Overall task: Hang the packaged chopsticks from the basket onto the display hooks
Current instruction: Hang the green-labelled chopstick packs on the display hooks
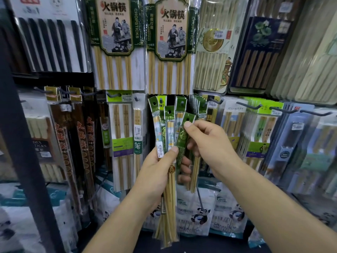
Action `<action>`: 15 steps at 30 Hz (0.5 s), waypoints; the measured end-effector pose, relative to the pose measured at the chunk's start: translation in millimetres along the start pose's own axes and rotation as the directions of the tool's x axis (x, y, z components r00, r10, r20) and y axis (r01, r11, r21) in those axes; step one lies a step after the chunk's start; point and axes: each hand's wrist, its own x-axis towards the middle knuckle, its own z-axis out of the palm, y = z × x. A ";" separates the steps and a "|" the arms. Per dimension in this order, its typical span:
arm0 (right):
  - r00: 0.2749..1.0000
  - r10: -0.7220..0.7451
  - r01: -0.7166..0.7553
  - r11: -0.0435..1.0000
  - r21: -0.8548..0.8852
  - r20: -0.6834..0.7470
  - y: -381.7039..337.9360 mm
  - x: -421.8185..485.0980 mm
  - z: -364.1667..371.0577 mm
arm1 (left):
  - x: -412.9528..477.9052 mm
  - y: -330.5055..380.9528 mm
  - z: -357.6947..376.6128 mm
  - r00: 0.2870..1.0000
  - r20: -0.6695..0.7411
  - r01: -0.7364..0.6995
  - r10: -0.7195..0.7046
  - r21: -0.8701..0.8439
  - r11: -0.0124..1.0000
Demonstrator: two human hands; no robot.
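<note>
My left hand (156, 170) grips a fanned bundle of several slim chopstick packs (168, 198) with green header cards, held upright in front of the display. My right hand (206, 143) pinches one pack with a green sleeve (182, 141) between thumb and fingers, near its punched header, apart from the rest of the fan. Just behind, packs of the same kind (199, 105) hang on a display hook. No basket is in view.
Large chopstick packs (169, 44) hang above. Dark hooks (249, 106) stick out to the right with boxed sets on them. A black shelf post (23, 143) runs down the left. Panda-printed bags (198, 212) fill the lower shelf.
</note>
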 end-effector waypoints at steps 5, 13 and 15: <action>1.000 -0.011 0.011 1.000 0.006 -0.004 -2.6 -0.3 4.5 | 2.0 1.0 0.1 0.997 -0.072 -0.040 0.037 -0.040 0.998; 0.970 -0.169 0.145 0.979 -0.143 -0.176 -17.8 27.3 15.3 | 11.5 -3.3 -16.2 0.979 -0.169 -0.101 0.114 0.083 0.991; 0.965 -0.166 0.136 0.979 -0.155 -0.203 -18.3 30.5 17.7 | 10.9 -1.9 -18.7 0.977 -0.181 -0.096 0.110 0.082 0.992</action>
